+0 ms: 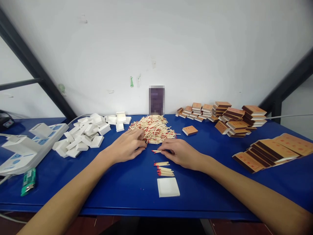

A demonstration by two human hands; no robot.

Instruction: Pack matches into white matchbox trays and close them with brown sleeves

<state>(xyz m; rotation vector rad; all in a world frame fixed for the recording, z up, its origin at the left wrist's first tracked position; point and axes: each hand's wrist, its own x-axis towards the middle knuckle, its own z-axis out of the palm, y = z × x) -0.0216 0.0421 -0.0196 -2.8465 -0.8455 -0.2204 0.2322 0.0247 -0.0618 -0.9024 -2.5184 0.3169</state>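
Observation:
A heap of red-tipped matches (156,129) lies at the middle back of the blue table. My left hand (129,143) rests at the heap's left edge, fingers bent and apart, tips touching the matches; I see nothing held in it. My right hand (181,152) is just in front of the heap, thumb and fingers pinching a few matches (156,151), heads pointing left. Closer to me, more matches (165,171) lie side by side in two small groups, heads also left. A white matchbox tray (168,187) sits just below them, near the front edge.
White matchbox trays (84,137) are piled at left, beside a power strip (44,143) with plugs and a green lighter (28,181). One matchbox (190,130) lies right of the heap. Stacked matchboxes (234,120) stand at back right, with more boxes (271,150) nearer.

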